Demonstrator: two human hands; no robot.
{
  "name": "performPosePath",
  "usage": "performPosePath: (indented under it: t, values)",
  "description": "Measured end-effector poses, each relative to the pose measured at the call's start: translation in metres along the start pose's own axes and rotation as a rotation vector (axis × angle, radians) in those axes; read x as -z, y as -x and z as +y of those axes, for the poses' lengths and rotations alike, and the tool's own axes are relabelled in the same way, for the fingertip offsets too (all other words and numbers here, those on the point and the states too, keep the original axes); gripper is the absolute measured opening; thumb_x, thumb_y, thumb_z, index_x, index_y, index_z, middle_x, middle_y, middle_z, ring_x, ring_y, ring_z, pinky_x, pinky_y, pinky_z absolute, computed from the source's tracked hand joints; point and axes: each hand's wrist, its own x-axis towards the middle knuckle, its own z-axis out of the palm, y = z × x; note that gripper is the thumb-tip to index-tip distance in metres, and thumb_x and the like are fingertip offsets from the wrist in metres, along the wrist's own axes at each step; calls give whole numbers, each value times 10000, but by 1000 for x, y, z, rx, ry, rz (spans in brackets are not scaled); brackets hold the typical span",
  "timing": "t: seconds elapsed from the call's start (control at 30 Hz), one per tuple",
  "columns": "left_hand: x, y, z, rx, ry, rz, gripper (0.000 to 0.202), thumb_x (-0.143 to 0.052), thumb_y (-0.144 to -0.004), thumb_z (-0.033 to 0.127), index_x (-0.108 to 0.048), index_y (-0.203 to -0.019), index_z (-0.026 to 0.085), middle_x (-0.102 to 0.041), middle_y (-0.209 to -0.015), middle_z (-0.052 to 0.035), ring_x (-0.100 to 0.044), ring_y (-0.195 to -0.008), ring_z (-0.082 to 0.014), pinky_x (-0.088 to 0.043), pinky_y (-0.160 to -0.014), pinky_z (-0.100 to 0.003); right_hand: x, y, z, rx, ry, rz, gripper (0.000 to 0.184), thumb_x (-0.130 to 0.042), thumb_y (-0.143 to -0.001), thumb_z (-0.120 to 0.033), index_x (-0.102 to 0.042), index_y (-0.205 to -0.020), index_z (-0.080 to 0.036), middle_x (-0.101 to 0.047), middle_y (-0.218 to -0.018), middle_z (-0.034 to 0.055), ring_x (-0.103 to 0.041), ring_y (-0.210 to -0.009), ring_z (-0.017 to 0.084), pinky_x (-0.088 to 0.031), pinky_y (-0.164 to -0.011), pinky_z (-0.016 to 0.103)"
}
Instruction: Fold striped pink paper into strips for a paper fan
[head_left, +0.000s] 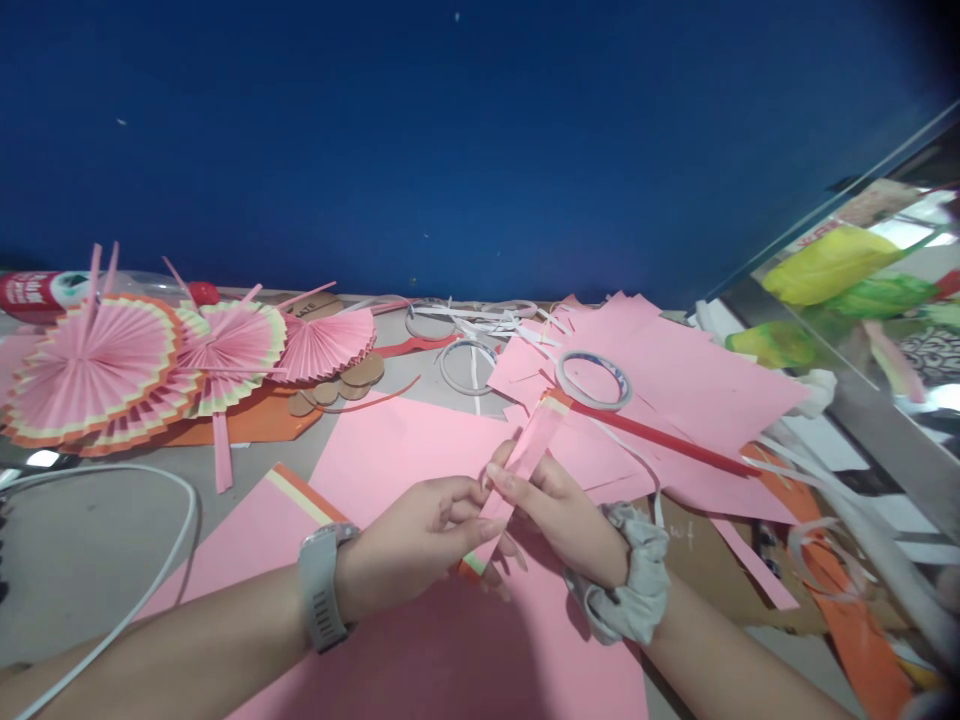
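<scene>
Between my hands is a folded pink paper strip, narrow and tilted, with orange and cream bands at its upper end and orange and green at its lower end. My left hand, with a grey watch on the wrist, pinches the strip near its lower end. My right hand, a grey-green scrunchie round its wrist, grips the middle with the thumb on top. Beneath both lie large pink paper sheets. A pink sheet edged in cream and orange lies left of my hands.
Pleated pink paper fans and a plastic bottle lie at left. Cardboard discs sit nearby. Tape rolls, a red strip and more pink sheets spread right. A white cable curves at left. A blue wall stands behind.
</scene>
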Motion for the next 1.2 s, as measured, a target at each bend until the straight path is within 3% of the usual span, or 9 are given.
performPosePath:
  t: [0.2, 0.4, 0.63, 0.83, 0.93, 1.03, 1.2]
  values:
    - [1, 0, -1, -44, 2, -49, 187, -500, -881, 303, -537, -864, 120, -662, -821, -89, -640, -621, -132, -494, -612, -251, -2, 0, -2, 14, -9, 32, 199, -441, -920, -297, -475, -771, -170, -541, -563, -47, -518, -376, 62, -380, -348, 158]
    - [3, 1, 0, 16, -25, -62, 237, -456, -898, 361, -518, -894, 132, -674, -877, -118, -651, -656, -140, -480, -599, -240, -2, 0, 0, -7, -44, 10, 209, -402, -931, -316, -456, -784, -179, -504, -515, -54, -508, -366, 82, -335, -342, 172]
    - [4, 1, -1, 55, -7, -126, 330, -385, -909, 433, -513, -823, 141, -683, -689, -84, -643, -594, -138, -479, -548, -221, -4, 0, -3, 33, 29, 129, 207, -443, -913, -326, -474, -783, -168, -488, -564, -53, -479, -427, 57, -359, -407, 173]
    - [-1, -1, -3, 2, -35, -19, 305, -381, -917, 382, -549, -888, 130, -661, -645, -55, -616, -534, -120, -476, -550, -226, -7, 2, -1, 23, 352, 155, 201, -518, -871, -346, -484, -773, -174, -491, -575, -48, -497, -492, 80, -406, -498, 214]
    - [-4, 1, -3, -4, -94, 51, 316, -364, -917, 400, -540, -891, 139, -671, -689, -63, -629, -561, -127, -468, -555, -227, -4, 3, 4, 34, 394, 250, 211, -477, -888, -369, -469, -790, -183, -524, -588, -34, -507, -538, 104, -410, -538, 240]
    - [-6, 4, -3, -7, -194, 100, 239, -524, -845, 386, -539, -869, 149, -677, -782, -62, -642, -630, -135, -460, -579, -217, 0, 3, 7, 101, 395, 418, 236, -503, -868, -394, -474, -768, -182, -525, -690, -12, -504, -633, 117, -425, -600, 251]
    - [-7, 5, -5, -26, -185, 151, 237, -596, -802, 360, -553, -881, 140, -667, -753, -58, -629, -644, -133, -479, -615, -233, 1, 4, 4, 124, 337, 548, 234, -530, -850, -411, -474, -778, -195, -395, -568, -66, -357, -449, 70, -326, -423, 212]
